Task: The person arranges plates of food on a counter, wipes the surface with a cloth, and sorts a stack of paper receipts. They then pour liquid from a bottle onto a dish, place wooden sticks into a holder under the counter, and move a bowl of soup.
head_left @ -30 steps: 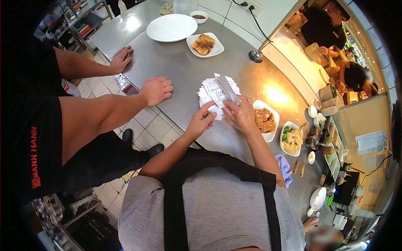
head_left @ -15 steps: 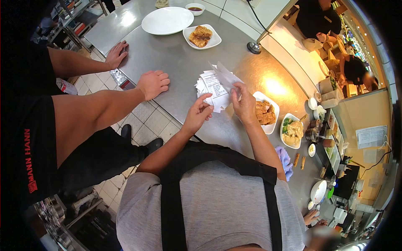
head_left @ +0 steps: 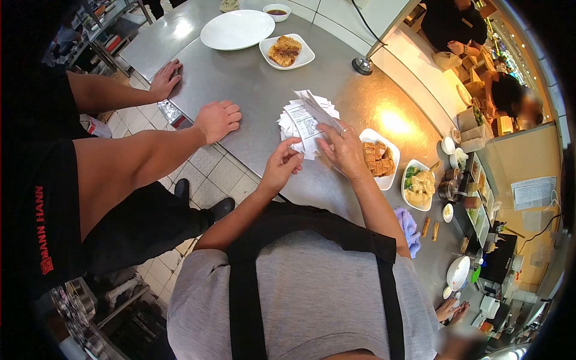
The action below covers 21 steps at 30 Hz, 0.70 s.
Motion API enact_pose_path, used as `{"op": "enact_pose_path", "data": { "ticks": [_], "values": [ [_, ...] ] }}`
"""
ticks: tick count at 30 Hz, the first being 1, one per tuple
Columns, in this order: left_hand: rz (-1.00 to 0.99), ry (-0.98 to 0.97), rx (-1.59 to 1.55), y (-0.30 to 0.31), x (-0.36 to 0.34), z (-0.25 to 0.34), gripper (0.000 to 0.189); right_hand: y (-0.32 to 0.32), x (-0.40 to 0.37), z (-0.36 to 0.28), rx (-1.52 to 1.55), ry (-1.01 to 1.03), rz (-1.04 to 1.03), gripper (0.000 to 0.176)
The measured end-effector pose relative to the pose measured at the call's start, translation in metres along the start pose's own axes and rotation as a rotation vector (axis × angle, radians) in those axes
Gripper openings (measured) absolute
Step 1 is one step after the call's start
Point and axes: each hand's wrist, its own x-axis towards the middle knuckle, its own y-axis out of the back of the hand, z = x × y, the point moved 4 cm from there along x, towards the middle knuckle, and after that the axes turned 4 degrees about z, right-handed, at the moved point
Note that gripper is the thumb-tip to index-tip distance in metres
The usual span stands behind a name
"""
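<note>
A loose pile of printed paper receipts (head_left: 305, 125) lies on the steel counter in front of me, its slips fanned unevenly. My left hand (head_left: 281, 165) is at the near left edge of the pile, fingers curled, with index finger and thumb closed at the paper's edge. On the pile's right side, my right hand (head_left: 343, 149) has a slip between fingers and thumb, tilted up from the others. Just beyond that hand sits a white dish of sliced fried cutlet (head_left: 378, 159), and past it a bowl of greens with pale sauce-covered pieces (head_left: 419, 187).
A co-worker's hands (head_left: 219, 122) rest at the counter's left edge. Farther back are a white plate (head_left: 237, 30), a square dish with a fried piece (head_left: 285, 52), a sauce bowl (head_left: 277, 12) and a call bell (head_left: 362, 65). A purple cloth (head_left: 408, 231) lies on the right.
The slip in my right hand has come down from its raised position towards the pile, and that hand has shifted slightly left. My left hand stays nearly where it was.
</note>
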Motion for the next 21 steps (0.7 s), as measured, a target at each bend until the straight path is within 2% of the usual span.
{"op": "enact_pose_path", "data": {
  "ticks": [6, 9, 11, 15, 21],
  "values": [
    [-0.046, 0.022, 0.003, -0.005, -0.003, -0.003, 0.039, 0.005, -0.002, -0.005, -0.099, -0.008, -0.168, 0.053],
    [-0.102, 0.015, 0.001, -0.005, 0.001, 0.003, 0.045, -0.003, 0.0, -0.002, -0.107, 0.009, -0.133, 0.047],
    [-0.148, 0.015, 0.0, -0.011, -0.002, 0.009, 0.049, 0.001, -0.002, 0.001, -0.044, -0.085, -0.093, 0.038],
    [-0.106, 0.038, 0.038, -0.007, 0.002, 0.001, 0.052, -0.001, -0.002, 0.015, 0.159, -0.313, 0.002, 0.024],
    [-0.099, 0.064, 0.056, -0.004, 0.003, -0.006, 0.052, 0.004, 0.007, 0.013, 0.158, -0.308, 0.05, 0.02]
  ]
}}
